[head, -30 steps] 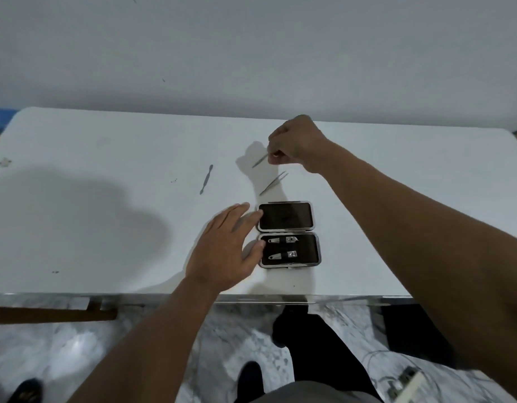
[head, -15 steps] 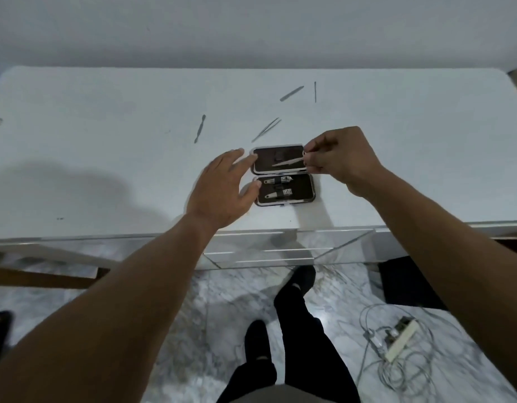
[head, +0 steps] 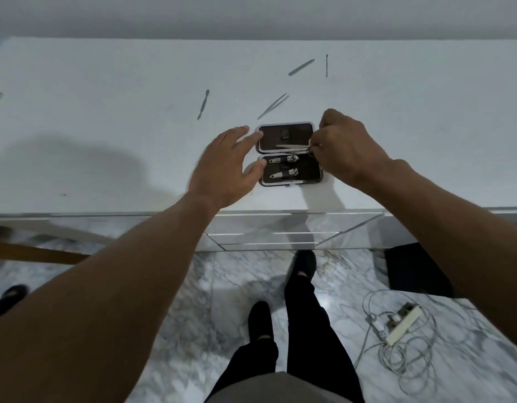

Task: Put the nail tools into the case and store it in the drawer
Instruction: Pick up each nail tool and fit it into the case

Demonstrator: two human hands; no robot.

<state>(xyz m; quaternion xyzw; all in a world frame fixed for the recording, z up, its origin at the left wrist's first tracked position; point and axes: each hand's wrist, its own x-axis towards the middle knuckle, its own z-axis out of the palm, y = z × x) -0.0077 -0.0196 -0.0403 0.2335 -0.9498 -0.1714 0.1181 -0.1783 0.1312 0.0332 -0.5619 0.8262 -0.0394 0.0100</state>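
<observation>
Table [head: 106, 141]: white top, bears the open case [head: 270, 138] near its front edge
Drawer [head: 268, 237]: shut, right under that edge — storing waits till the end
Left hand [head: 225, 167]: spread flat, fingertips touching the case's left side, steadying it
Right hand [head: 347, 146]: fingers pinching one end of a slim tool [head: 292, 146] at the case's right side
Case: lying open, two clippers [head: 284, 174] strapped in the near half
Loose pieces: tweezers [head: 273, 106], pusher [head: 203, 104], file [head: 301, 67] and pick [head: 326, 66] on the table behind the case, apart from both hands
Tool: a second ago picked up off the table behind the case, now laid across the far half — nearly seated, I judge, leaving four more to fetch
</observation>
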